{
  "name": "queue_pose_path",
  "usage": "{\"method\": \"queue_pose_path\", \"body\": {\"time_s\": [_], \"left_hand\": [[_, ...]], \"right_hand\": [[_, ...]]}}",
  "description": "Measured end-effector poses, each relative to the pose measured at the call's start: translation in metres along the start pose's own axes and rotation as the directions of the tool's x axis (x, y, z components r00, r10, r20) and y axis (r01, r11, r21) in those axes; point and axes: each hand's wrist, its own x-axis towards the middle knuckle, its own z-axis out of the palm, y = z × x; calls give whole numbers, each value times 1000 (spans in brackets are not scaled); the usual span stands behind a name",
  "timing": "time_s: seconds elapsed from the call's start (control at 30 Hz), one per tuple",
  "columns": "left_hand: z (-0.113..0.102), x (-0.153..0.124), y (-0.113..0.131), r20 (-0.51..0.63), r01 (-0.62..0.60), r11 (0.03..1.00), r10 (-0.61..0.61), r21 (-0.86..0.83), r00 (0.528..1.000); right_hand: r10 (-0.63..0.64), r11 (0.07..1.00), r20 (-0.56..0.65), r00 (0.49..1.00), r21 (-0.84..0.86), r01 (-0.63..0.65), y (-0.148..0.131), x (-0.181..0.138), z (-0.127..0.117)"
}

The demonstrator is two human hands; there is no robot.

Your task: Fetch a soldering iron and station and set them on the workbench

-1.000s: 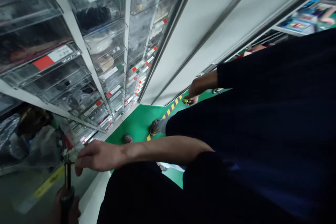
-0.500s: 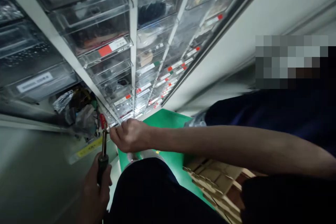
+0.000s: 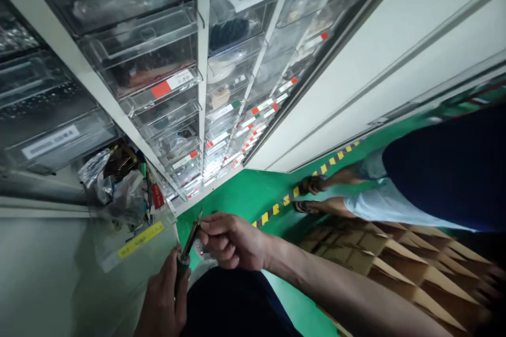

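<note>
Low down, left hand (image 3: 164, 300) grips the screwdriver (image 3: 186, 248) by its handle; right hand (image 3: 233, 239) pinches the tip. Shaft slants up and right, tip toward the drawers (image 3: 174, 131), over green floor (image 3: 253, 195).

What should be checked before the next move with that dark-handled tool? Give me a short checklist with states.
1. Left hand grips the dark-handled soldering-iron-like tool: ok.
2. Right hand pinches the tool's metal tip end: ok.
3. Tip hot or cold: cannot tell.
4. Tool clear of the clear plastic drawers: ok.
5. Another person's sandalled feet close by on the green floor: not ok.
</note>
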Motion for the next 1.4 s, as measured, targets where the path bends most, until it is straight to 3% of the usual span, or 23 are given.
{"method": "queue_pose_path", "body": {"time_s": [0.1, 0.17, 0.27, 0.37, 0.47, 0.57, 0.63, 0.7, 0.77, 0.83, 0.9, 0.97, 1.07, 1.17, 1.23, 1.3, 1.4], "left_hand": [[14, -2, 5, 54, -40, 999, 39, 20, 998], [20, 2, 15, 80, -33, 999, 31, 19, 996], [28, 9, 35, 121, 10, 1000, -8, -13, 993], [38, 12, 53, 192, 13, 1000, -10, -12, 981], [52, 11, 69, 309, -14, 1000, 18, -14, 951], [73, 8, 89, 393, 25, 1000, -27, 9, 919], [87, 9, 105, 392, 82, 996, -92, 43, 915], [96, 15, 123, 372, 86, 996, -95, 39, 923], [96, 25, 143, 351, 44, 999, -43, 3, 935], [87, 36, 165, 331, 14, 1000, -5, -26, 944], [77, 45, 185, 308, 33, 999, -28, -11, 951], [71, 51, 201, 304, 31, 999, -24, -19, 952], [68, 54, 219, 337, 6, 996, 24, -90, 941], [65, 53, 232, 374, -15, 993, 57, -116, 926], [63, 53, 236, 376, -46, 993, 84, -109, 923], [60, 52, 236, 360, -97, 990, 129, -106, 924], [56, 50, 232, 334, -171, 979, 198, -108, 922]], "right_hand": [[-126, 988, -143, 982, -112, 110, 19, -11, -14], [-309, 911, -250, 918, -354, 210, 31, -19, -19], [-622, 585, -235, 747, -774, 244, 47, -33, -29], [-771, 212, -66, 634, -965, 157, 61, -51, -48], [-814, -158, 158, 558, -986, 48, 75, -68, -79], [-782, -489, 386, 489, -867, -98, 87, -85, -114], [-741, -623, 481, 470, -753, -211, 91, -97, -134], [-706, -691, 520, 480, -656, -305, 92, -113, -146], [-707, -693, 496, 504, -626, -357, 90, -132, -147], [-762, -615, 415, 496, -704, -355, 90, -152, -141], [-849, -430, 269, 455, -852, -299, 91, -171, -131], [-907, -187, 97, 409, -965, -185, 94, -188, -123], [-943, 69, -54, 329, -997, 34, 104, -208, -115], [-960, 139, -84, 268, -971, 196, 115, -224, -109], [-963, 161, -95, 254, -954, 252, 121, -231, -105], [-952, 203, -122, 281, -937, 284, 123, -236, -101], [-905, 330, -195, 379, -884, 332, 123, -240, -96]]}}
